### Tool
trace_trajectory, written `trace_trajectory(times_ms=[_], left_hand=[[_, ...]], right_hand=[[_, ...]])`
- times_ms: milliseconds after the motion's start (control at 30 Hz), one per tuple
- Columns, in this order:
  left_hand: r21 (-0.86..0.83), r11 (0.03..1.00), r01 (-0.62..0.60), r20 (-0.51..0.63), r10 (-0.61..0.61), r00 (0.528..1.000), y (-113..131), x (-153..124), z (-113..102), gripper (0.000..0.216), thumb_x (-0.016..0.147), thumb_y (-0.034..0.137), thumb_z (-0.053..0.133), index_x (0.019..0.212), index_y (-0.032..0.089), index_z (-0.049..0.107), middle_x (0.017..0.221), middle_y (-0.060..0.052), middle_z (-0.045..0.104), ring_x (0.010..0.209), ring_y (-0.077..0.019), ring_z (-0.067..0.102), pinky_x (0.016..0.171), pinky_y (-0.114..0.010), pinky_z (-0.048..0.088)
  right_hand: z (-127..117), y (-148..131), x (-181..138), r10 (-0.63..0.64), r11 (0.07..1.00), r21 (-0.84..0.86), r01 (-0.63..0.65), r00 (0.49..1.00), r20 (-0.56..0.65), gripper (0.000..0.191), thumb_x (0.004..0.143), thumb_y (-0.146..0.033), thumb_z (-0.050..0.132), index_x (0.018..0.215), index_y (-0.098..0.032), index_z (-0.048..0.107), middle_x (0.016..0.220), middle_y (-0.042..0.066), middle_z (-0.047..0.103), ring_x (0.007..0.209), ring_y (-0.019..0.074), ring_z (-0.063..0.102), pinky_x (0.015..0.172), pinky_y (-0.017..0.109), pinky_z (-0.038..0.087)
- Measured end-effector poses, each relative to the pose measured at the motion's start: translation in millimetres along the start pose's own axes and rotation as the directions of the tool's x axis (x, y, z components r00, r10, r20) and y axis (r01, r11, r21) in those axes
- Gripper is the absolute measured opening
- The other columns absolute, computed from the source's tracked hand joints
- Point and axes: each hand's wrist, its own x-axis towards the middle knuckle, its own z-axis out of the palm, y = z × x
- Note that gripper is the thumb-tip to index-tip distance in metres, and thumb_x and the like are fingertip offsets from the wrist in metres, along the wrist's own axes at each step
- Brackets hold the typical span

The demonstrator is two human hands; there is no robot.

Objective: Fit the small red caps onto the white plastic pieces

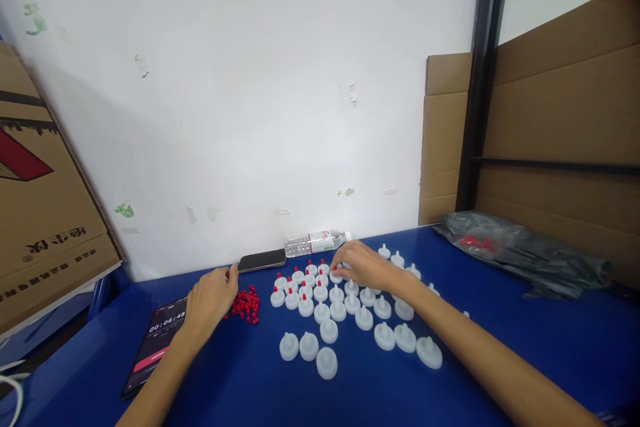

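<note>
Across the lower center of the frame, on the blue surface (260, 387): white caps (327, 363) in loose rows. Judged part complete: red tips (305, 297) on the far-left group, majority toward right and front bare. Left of center: loose red tips (249, 303), heaped. Left hand (213, 293) beside the heap, back upward; fingers narrow, contents not discernible. Right hand (365, 265) extended over the rows; fingers curled at a red-tipped cap (336, 275), grip uncertain.

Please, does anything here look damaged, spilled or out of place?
The water bottle lies on its side instead of standing; its white cap is on, and no spill shows. The wall has ragged patches, as if something was torn off.
</note>
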Motion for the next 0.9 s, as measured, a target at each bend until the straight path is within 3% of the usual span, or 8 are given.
trace_trajectory(times_ms=[133, 233, 433, 567, 633, 700, 800, 900], left_hand=[[-0.021, 0.993, -0.113, -0.126, 0.109, 0.986, 9.5, -7.0, -4.3, 0.051, 0.101, 0.044, 0.023, 0.082, 0.021, 0.064, 0.087, -0.011, 0.073, 0.082, -0.0299, 0.068, 0.063, -0.033, 0.039], [-0.058, 0.965, -0.254, -0.233, 0.235, 0.944, 20.5, -16.0, -5.1, 0.044, 0.102, 0.040, 0.028, 0.083, 0.021, 0.062, 0.087, -0.008, 0.071, 0.084, -0.0248, 0.066, 0.064, -0.031, 0.039], [-0.156, 0.795, -0.586, -0.340, 0.514, 0.787, 54.2, -48.9, -5.5, 0.029, 0.102, 0.038, 0.039, 0.107, 0.021, 0.062, 0.093, -0.004, 0.067, 0.089, -0.0199, 0.062, 0.076, -0.031, 0.046], [-0.025, 0.682, -0.731, -0.302, 0.692, 0.656, 76.6, -71.0, -3.7, 0.031, 0.102, 0.043, 0.041, 0.111, 0.022, 0.062, 0.100, -0.007, 0.067, 0.095, -0.0236, 0.060, 0.063, -0.029, 0.046], [0.035, 0.657, -0.753, -0.296, 0.727, 0.620, 82.8, -76.3, -1.0, 0.031, 0.102, 0.041, 0.040, 0.107, 0.020, 0.062, 0.100, -0.008, 0.067, 0.093, -0.0245, 0.060, 0.057, -0.028, 0.044], [0.036, 0.669, -0.742, -0.305, 0.715, 0.629, 84.3, -76.8, 1.8, 0.031, 0.104, 0.033, 0.035, 0.107, 0.020, 0.062, 0.099, -0.008, 0.067, 0.090, -0.0230, 0.061, 0.054, -0.026, 0.043], [-0.032, 0.709, -0.705, -0.297, 0.666, 0.684, 79.1, -71.4, 2.9, 0.033, 0.105, 0.025, 0.029, 0.107, 0.020, 0.062, 0.096, -0.007, 0.067, 0.085, -0.0200, 0.062, 0.058, -0.026, 0.045], [-0.110, 0.729, -0.676, -0.276, 0.631, 0.725, 71.1, -65.5, -1.3, 0.032, 0.105, 0.031, 0.031, 0.101, 0.020, 0.061, 0.091, -0.005, 0.066, 0.083, -0.0190, 0.063, 0.064, -0.028, 0.047]], right_hand=[[-7.5, -5.5, 0.7, 0.067, 0.997, 0.029, -0.065, 0.996, -0.066, 0.027, 0.106, -0.034, 0.036, 0.116, -0.021, 0.058, 0.104, 0.008, 0.071, 0.089, 0.0218, 0.066, 0.076, 0.031, 0.047], [-9.0, -16.1, 1.6, 0.096, 0.993, 0.077, -0.088, 0.990, -0.103, 0.023, 0.106, -0.031, 0.035, 0.121, -0.021, 0.050, 0.113, 0.010, 0.068, 0.093, 0.0219, 0.066, 0.077, 0.031, 0.048], [-8.1, -46.4, 5.0, -0.082, 0.997, -0.030, 0.078, 0.986, -0.145, 0.017, 0.103, -0.018, 0.044, 0.118, -0.020, 0.052, 0.116, 0.010, 0.063, 0.104, 0.0213, 0.061, 0.083, 0.032, 0.050], [-5.7, -64.5, 4.7, -0.223, 0.972, -0.107, 0.211, 0.968, -0.117, 0.024, 0.100, -0.016, 0.050, 0.124, -0.019, 0.051, 0.111, 0.010, 0.065, 0.104, 0.0220, 0.060, 0.085, 0.033, 0.050], [-4.0, -70.4, 4.0, -0.303, 0.949, -0.118, 0.291, 0.948, -0.097, 0.035, 0.098, -0.010, 0.050, 0.132, -0.018, 0.047, 0.111, 0.009, 0.066, 0.102, 0.0210, 0.060, 0.088, 0.033, 0.049], [-3.2, -73.7, 3.0, -0.342, 0.936, -0.119, 0.331, 0.936, -0.083, 0.046, 0.096, -0.004, 0.048, 0.140, -0.018, 0.042, 0.113, 0.010, 0.066, 0.101, 0.0201, 0.059, 0.088, 0.032, 0.048], [-4.4, -75.5, 1.5, -0.323, 0.943, -0.109, 0.315, 0.944, -0.066, 0.056, 0.096, -0.003, 0.048, 0.147, -0.021, 0.036, 0.112, 0.010, 0.066, 0.102, 0.0201, 0.059, 0.084, 0.030, 0.049], [-5.6, -77.1, 0.5, -0.294, 0.953, -0.095, 0.288, 0.954, -0.065, 0.059, 0.097, -0.005, 0.048, 0.151, -0.025, 0.033, 0.110, 0.008, 0.067, 0.101, 0.0196, 0.059, 0.080, 0.028, 0.049]])
